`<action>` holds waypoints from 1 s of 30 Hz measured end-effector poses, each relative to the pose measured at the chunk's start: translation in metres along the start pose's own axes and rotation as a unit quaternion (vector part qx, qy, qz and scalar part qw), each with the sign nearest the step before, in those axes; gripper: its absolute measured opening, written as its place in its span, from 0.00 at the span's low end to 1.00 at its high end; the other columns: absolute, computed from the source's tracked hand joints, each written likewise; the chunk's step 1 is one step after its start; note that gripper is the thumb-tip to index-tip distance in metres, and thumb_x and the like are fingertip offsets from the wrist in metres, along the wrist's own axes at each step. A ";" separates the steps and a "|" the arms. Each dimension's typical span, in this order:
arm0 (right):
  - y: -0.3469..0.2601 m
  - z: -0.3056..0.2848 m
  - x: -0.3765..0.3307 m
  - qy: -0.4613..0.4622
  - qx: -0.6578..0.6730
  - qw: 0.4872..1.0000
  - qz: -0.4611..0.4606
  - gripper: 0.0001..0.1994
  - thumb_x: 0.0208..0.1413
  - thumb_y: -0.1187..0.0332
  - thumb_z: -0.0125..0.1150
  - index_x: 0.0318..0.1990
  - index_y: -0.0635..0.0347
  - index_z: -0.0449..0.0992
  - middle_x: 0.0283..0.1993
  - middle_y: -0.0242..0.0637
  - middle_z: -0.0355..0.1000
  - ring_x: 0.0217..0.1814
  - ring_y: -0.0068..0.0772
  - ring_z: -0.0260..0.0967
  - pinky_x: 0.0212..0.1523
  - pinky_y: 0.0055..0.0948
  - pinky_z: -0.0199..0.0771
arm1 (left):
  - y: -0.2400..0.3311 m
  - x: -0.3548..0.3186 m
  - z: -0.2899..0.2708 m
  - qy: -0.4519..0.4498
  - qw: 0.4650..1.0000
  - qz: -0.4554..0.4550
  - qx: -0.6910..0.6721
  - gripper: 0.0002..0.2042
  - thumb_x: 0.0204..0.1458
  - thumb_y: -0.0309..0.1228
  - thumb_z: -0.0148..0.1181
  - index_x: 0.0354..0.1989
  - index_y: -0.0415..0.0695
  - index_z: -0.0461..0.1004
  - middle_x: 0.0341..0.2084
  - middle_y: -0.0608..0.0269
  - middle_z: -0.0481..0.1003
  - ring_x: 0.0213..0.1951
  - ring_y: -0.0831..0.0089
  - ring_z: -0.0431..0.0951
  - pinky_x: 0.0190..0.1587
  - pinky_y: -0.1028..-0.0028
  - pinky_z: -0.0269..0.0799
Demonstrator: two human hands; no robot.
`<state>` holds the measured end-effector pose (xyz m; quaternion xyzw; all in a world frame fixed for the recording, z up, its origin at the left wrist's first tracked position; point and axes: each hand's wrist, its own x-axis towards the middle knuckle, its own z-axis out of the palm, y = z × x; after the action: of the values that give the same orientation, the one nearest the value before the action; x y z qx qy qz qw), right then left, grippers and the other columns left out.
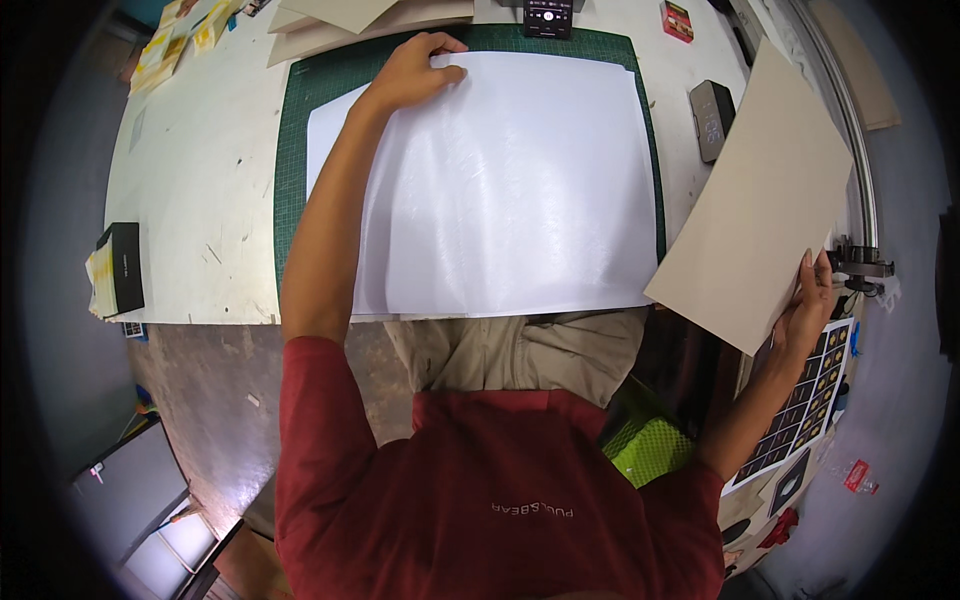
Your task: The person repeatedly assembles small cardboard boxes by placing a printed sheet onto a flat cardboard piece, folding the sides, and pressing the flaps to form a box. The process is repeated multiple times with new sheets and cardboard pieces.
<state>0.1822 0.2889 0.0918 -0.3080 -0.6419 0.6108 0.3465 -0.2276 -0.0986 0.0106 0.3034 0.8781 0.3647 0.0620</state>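
A large glossy white sheet (510, 190) lies over a green cutting mat (300, 130) on the white table. My left hand (418, 72) rests on the sheet's far left corner, fingers curled over its edge. My right hand (815, 300) grips the near right corner of a stiff grey board (755, 200), which is lifted and tilted above the table's right side, apart from the white sheet.
A dark rectangular device (711, 118) lies right of the mat. More grey boards (340, 20) are stacked at the far edge. A black box (122, 265) sits at the table's left edge. A printed sheet of small dark squares (800, 410) lies at the lower right.
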 end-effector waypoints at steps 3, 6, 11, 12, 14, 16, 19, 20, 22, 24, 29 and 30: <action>0.006 0.015 -0.004 -0.005 0.008 1.000 0.007 0.20 0.62 0.75 0.58 0.59 0.72 0.66 0.52 0.46 0.74 0.54 0.29 0.72 0.56 0.26 0.69 | 0.006 0.004 0.008 -0.007 1.000 0.014 0.026 0.21 0.44 0.36 0.64 0.49 0.41 0.78 0.42 0.54 0.78 0.45 0.64 0.78 0.52 0.68 0.71; 0.009 0.051 -0.007 -0.044 0.008 0.999 0.018 0.22 0.61 0.75 0.60 0.60 0.73 0.64 0.52 0.49 0.75 0.54 0.30 0.73 0.57 0.27 0.69 | 0.001 0.005 0.013 0.021 0.993 0.055 0.100 0.24 0.45 0.39 0.66 0.53 0.43 0.77 0.48 0.53 0.77 0.50 0.59 0.77 0.55 0.66 0.71; 0.021 0.130 -0.018 -0.131 -0.037 0.990 0.041 0.24 0.61 0.72 0.62 0.61 0.74 0.63 0.50 0.50 0.77 0.49 0.28 0.75 0.52 0.25 0.72 | 0.030 -0.031 -0.009 0.118 0.979 0.090 0.140 0.25 0.49 0.41 0.67 0.55 0.45 0.75 0.53 0.54 0.75 0.56 0.58 0.74 0.55 0.63 0.72; 0.026 0.139 -0.019 -0.154 -0.055 0.986 0.041 0.24 0.61 0.72 0.62 0.61 0.74 0.64 0.48 0.50 0.78 0.48 0.27 0.75 0.50 0.23 0.73 | 0.038 -0.044 -0.011 0.121 0.984 0.072 0.107 0.25 0.49 0.41 0.66 0.55 0.45 0.75 0.54 0.54 0.75 0.56 0.58 0.74 0.55 0.62 0.72; 0.034 0.154 -0.026 -0.172 -0.043 0.982 0.063 0.23 0.61 0.72 0.62 0.60 0.74 0.64 0.45 0.48 0.79 0.45 0.25 0.76 0.47 0.22 0.73 | 0.042 -0.074 -0.013 0.114 0.981 0.134 0.083 0.22 0.50 0.38 0.67 0.52 0.44 0.76 0.50 0.55 0.76 0.54 0.58 0.75 0.51 0.63 0.73; 0.037 0.167 -0.034 -0.189 -0.045 0.979 0.064 0.23 0.61 0.71 0.62 0.60 0.74 0.65 0.44 0.47 0.79 0.45 0.24 0.76 0.46 0.21 0.73 | 0.059 -0.113 -0.017 0.071 0.982 0.164 0.059 0.22 0.48 0.37 0.69 0.51 0.43 0.76 0.47 0.54 0.77 0.51 0.57 0.76 0.51 0.63 0.72; 0.042 0.174 -0.039 -0.188 -0.064 0.977 0.076 0.23 0.61 0.71 0.62 0.60 0.75 0.64 0.44 0.47 0.79 0.44 0.23 0.76 0.46 0.20 0.72 | 0.079 -0.154 -0.012 0.007 0.983 0.176 0.049 0.24 0.46 0.40 0.71 0.50 0.43 0.76 0.44 0.54 0.75 0.48 0.57 0.74 0.53 0.63 0.66; 0.043 0.175 -0.040 -0.187 -0.069 0.977 0.079 0.24 0.61 0.72 0.62 0.60 0.75 0.64 0.44 0.47 0.79 0.44 0.23 0.75 0.46 0.19 0.72 | 0.081 -0.163 -0.009 0.004 0.984 0.171 0.052 0.25 0.45 0.42 0.72 0.50 0.43 0.75 0.43 0.55 0.74 0.48 0.57 0.73 0.54 0.63 0.65; 0.046 0.177 -0.043 -0.198 -0.086 0.973 0.076 0.24 0.61 0.71 0.62 0.60 0.75 0.64 0.44 0.48 0.79 0.44 0.23 0.75 0.45 0.19 0.72 | 0.082 -0.174 -0.003 -0.004 0.985 0.161 0.057 0.28 0.43 0.44 0.73 0.51 0.43 0.75 0.43 0.56 0.73 0.47 0.57 0.71 0.55 0.62 0.62; 0.048 0.180 -0.045 -0.205 -0.097 0.971 0.072 0.23 0.61 0.71 0.62 0.60 0.75 0.65 0.43 0.48 0.79 0.44 0.23 0.75 0.45 0.19 0.72 | 0.079 -0.180 0.000 -0.007 0.986 0.159 0.054 0.31 0.41 0.48 0.73 0.53 0.44 0.74 0.43 0.57 0.72 0.47 0.58 0.69 0.55 0.63 0.61; 0.051 0.189 -0.048 -0.201 -0.096 0.972 0.076 0.23 0.61 0.72 0.62 0.60 0.75 0.65 0.43 0.48 0.80 0.43 0.22 0.75 0.45 0.19 0.71 | 0.077 -0.183 0.011 0.004 0.982 0.181 0.060 0.33 0.42 0.51 0.73 0.54 0.45 0.74 0.43 0.57 0.71 0.46 0.57 0.69 0.55 0.63 0.61; 0.052 0.188 -0.047 -0.205 -0.102 0.970 0.075 0.23 0.61 0.72 0.62 0.60 0.75 0.65 0.43 0.48 0.80 0.43 0.23 0.75 0.45 0.19 0.71 | 0.075 -0.184 0.012 0.005 0.982 0.178 0.062 0.33 0.42 0.51 0.72 0.54 0.45 0.74 0.43 0.57 0.71 0.46 0.57 0.69 0.55 0.63 0.61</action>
<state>0.0527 0.1465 0.0341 -0.2572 -0.7331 0.6167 0.1272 -0.0386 -0.1563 0.0324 0.4560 0.8316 0.3158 -0.0272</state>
